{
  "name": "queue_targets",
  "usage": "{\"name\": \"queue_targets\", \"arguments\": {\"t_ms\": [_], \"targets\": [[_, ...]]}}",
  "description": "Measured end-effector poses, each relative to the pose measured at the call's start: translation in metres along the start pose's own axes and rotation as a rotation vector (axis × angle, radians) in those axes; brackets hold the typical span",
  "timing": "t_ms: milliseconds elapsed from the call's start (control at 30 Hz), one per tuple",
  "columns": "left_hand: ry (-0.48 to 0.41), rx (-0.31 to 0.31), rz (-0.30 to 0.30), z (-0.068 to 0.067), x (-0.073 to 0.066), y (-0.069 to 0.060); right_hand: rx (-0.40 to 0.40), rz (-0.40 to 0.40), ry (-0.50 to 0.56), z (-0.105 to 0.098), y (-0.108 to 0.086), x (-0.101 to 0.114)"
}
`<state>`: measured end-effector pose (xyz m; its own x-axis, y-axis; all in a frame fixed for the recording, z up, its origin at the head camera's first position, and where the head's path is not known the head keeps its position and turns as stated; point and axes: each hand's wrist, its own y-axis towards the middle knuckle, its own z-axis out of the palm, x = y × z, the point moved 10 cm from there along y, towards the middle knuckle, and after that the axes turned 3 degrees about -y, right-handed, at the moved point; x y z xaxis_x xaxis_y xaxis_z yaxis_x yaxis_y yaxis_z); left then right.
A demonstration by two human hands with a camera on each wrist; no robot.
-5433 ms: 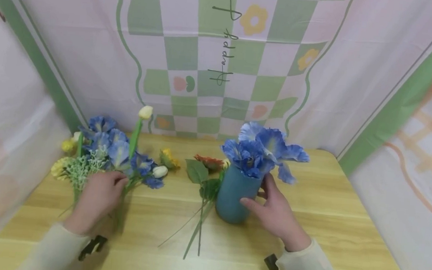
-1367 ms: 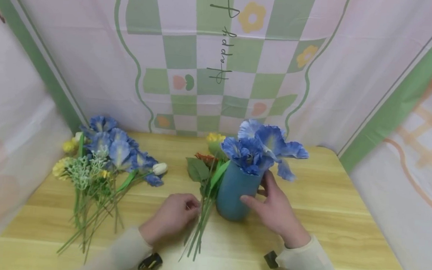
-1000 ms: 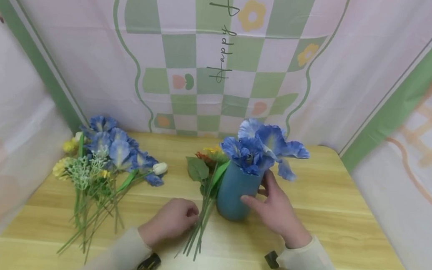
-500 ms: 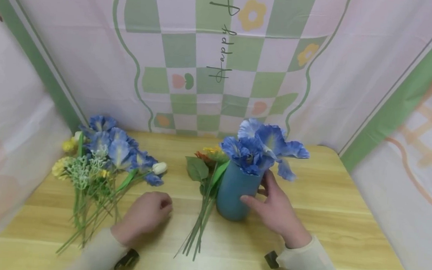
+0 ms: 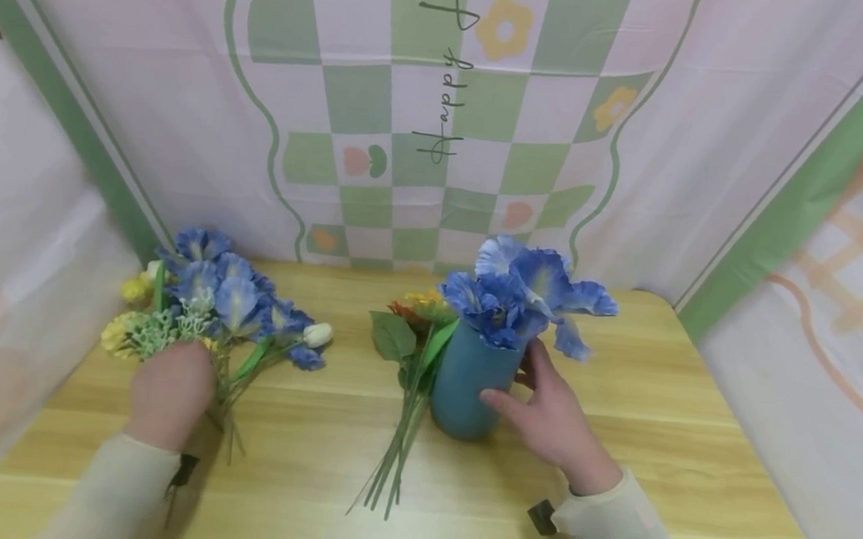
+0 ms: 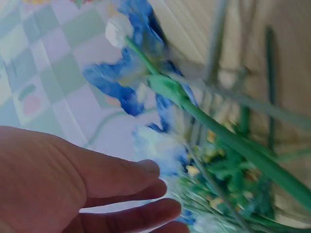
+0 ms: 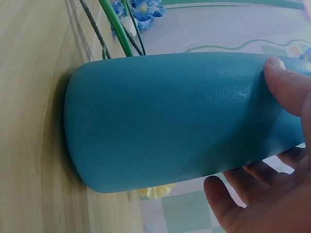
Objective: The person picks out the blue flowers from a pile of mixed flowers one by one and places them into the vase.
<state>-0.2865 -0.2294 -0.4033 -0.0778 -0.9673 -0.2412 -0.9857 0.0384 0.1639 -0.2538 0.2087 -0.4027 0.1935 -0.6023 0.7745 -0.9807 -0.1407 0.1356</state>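
A blue-green vase stands upright right of centre, with large blue irises in it. My right hand grips the vase's right side; the right wrist view shows the thumb on one side of the vase and the fingers on the other. Over the left pile of artificial flowers is my left hand, beside pale green sprigs and a yellow flower. In the left wrist view the left hand has fairly straight fingers and visibly holds nothing, near a green stem.
Left of the vase lies a bundle of flowers with long stems, a red-orange bloom and a yellow one. Blue irises and a white tulip belong to the left pile. Printed cloth hangs behind the wooden table.
My left hand has moved left from the middle bundle to the left pile. A yellow flower, earlier between the two groups, now lies in the bundle. My right hand stays on the vase.
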Motion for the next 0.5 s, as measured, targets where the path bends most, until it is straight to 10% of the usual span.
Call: {"name": "queue_targets", "arguments": {"t_ms": [300, 500], "targets": [[-0.038, 0.158, -0.038, 0.015, 0.016, -0.001, -0.001, 0.003, 0.006, 0.000, -0.001, 0.000], [-0.034, 0.159, -0.087, 0.020, 0.024, 0.000, 0.003, 0.004, 0.010, 0.000, 0.000, 0.000]]}}
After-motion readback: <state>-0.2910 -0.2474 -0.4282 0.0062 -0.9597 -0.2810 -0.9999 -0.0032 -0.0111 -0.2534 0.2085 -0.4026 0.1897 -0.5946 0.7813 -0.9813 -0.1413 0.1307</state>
